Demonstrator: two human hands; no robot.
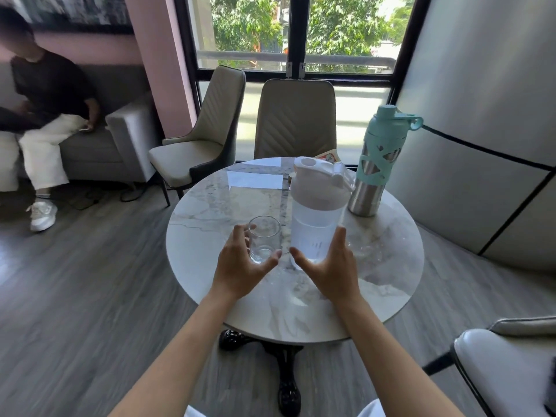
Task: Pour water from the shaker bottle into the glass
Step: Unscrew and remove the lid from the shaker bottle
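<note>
Tabletop: round, white marble w/ grey veins, on a black ornate base.
Glass: clear, looks empty, upright on the tabletop, just left of the shaker bottle, nr the middle of the tabletop.
Shaker bottle: frosted clear body, pale pink lid w/ flip cap, upright; water shows in the lower part. Sits centre-right, close beside the glass.
Left hand: spread wide, cupped around the glass; thumb on the glass's right side nr its base, fingers behind its left wall. Firm contact or not: can't tell.
Right hand: spread wide, cupped at the shaker bottle's lower body; thumb at its left, fingers up its right side. Looks to touch or nearly so; not clearly clamped.
Steel bottle: metal w/ teal cap, strap and web sleeve, upright at the tabletop's far right, behind the shaker bottle.
Chairs: two beige padded ones beyond the tabletop, by the window.
Sofa: grey, far left, w/ a person seated in a dark top and pale trousers.
Floor: grey wood planks.
</note>
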